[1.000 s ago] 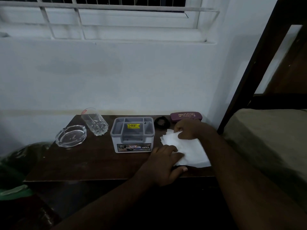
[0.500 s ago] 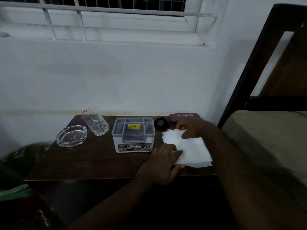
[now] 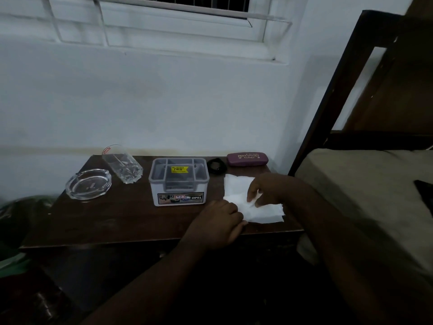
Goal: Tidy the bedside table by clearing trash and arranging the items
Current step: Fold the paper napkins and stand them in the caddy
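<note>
White paper tissues [image 3: 236, 186] lie in a loose stack on the right part of the dark wooden bedside table [image 3: 117, 219]. My left hand [image 3: 218, 224] presses on the stack's near left edge, fingers curled on the paper. My right hand [image 3: 267, 188] rests on top of the stack, pinching a sheet between thumb and fingers. A grey plastic organiser box [image 3: 179, 181] stands in the middle of the table. A glass ashtray [image 3: 88, 183] sits at the left, with a tilted drinking glass [image 3: 123, 166] behind it.
A maroon spectacle case [image 3: 247, 159] and a small black ring-shaped object [image 3: 216, 165] lie at the back right. A bed with a dark frame [image 3: 328, 97] borders the table on the right. A green bag [image 3: 14, 261] sits low at the left.
My right hand has slid from the stack's far corner toward its middle, uncovering the far edge of the tissues. My left hand stays on the near left edge.
</note>
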Demonstrator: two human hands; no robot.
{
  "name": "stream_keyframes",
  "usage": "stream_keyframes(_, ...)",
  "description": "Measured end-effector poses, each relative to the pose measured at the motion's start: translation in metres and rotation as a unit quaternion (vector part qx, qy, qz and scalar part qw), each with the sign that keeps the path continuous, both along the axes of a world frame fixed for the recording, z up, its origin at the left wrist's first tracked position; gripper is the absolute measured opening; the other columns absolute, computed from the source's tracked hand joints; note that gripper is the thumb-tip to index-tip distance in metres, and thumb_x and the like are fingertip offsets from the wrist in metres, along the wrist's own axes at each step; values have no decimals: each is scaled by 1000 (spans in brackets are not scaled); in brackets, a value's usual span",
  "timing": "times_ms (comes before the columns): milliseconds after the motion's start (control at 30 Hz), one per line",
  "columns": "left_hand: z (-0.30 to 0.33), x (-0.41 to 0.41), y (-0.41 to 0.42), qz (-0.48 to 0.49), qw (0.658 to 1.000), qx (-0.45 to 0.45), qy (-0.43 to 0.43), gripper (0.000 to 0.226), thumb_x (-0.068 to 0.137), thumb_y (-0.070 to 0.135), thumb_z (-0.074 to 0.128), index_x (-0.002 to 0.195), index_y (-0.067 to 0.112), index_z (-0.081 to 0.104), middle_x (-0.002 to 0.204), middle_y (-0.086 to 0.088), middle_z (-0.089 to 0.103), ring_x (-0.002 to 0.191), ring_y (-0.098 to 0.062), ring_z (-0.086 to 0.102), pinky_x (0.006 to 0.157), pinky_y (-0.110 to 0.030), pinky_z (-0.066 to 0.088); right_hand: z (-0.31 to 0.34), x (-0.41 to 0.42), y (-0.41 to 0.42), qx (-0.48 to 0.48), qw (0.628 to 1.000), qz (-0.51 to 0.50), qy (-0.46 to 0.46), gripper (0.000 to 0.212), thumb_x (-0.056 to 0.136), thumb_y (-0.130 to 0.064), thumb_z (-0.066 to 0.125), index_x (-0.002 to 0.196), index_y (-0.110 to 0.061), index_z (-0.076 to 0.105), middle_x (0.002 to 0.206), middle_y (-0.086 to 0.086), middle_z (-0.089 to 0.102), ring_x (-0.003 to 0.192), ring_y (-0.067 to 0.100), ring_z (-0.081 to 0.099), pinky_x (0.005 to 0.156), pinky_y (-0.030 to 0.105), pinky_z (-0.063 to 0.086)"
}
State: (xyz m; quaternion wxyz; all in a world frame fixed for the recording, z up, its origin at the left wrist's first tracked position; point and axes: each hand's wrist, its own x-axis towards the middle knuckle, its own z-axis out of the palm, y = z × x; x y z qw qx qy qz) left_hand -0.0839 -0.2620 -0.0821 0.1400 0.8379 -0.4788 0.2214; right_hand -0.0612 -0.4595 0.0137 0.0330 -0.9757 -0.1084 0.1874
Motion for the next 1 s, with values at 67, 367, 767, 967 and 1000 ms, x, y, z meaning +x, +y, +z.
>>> stream_keyframes(67, 0, -1, 1, -2, 1000, -6, -4, 32, 97, 38, 47, 78, 19, 65, 75, -1, 60, 73, -22, 54, 67, -33, 37, 0, -3, 1, -3, 1000, -8, 16, 37, 83, -18, 73, 120, -20, 68, 129, 0, 60, 115, 17, 53, 92, 21, 38)
stream_keyframes(367, -4, 2, 1, -14, 1000, -9, 3, 34, 96, 37, 48, 81, 16, 70, 76, -3, 62, 72, -22, 55, 67, -33, 41, 6, 0, 1, 48, 996, -47, -57, 81, 64, -26, 88, 134, -29, 48, 124, -5, 46, 109, 13, 47, 100, 36, 46)
stream_keyframes(767, 2, -3, 5, 59, 997, -6, 54, 33, 88, 51, 51, 100, 28, 71, 139, -9, 52, 126, -26, 46, 97, -44, 34, -11, 6, -7, 60, 996, -21, -67, 48, 76, -22, 79, 119, -25, 59, 111, -4, 57, 107, 16, 54, 93, 31, 46)
stream_keyframes(967, 0, -2, 5, 54, 996, 12, 67, 38, 92, 52, 40, 102, 26, 68, 107, 6, 67, 104, -16, 56, 92, -40, 38, -14, 8, -7, 68, 991, -41, -104, 66, 78, -23, 77, 136, -29, 45, 142, -2, 44, 126, 18, 44, 106, 35, 39)
stream_keyframes(1000, 0, -2, 4, 53, 997, 8, 62, 38, 92, 51, 41, 100, 26, 68, 105, 6, 67, 103, -17, 57, 91, -40, 39, -15, 9, -7, 60, 992, -37, -109, 70, 77, -26, 78, 138, -31, 43, 144, -3, 42, 130, 19, 40, 109, 38, 37)
